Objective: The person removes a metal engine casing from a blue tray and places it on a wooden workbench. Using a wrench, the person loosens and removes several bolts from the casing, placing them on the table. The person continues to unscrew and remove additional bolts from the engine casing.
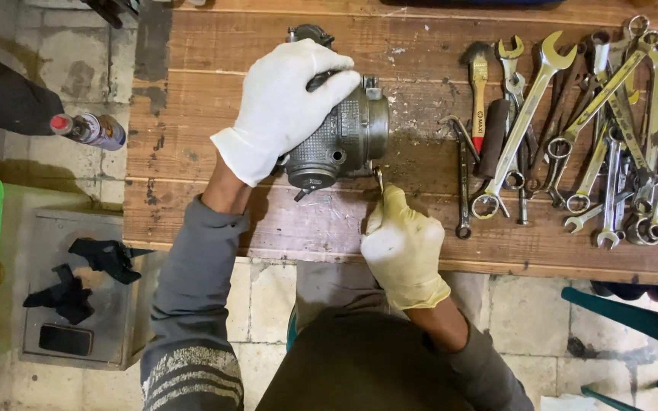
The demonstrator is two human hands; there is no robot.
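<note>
Carburetor (340,141) on wooden worktop (268,221), gripped by gloved left hand (287,106); gloved right hand (404,247) pinches a thin tool (378,179) touching it. Wrenches (595,144) lie nearby.

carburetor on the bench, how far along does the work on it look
Done: the metal carburetor body lies on the wooden bench, wrenches spread to its right. In hand: the left hand grips it from above while the right hand holds a thin tool at its lower edge. Left: it looks assembled; no removed parts lie beside it.

Dull knurled metal carburetor (336,137); rough stained wood bench (283,221); shiny steel wrenches (611,129).
</note>
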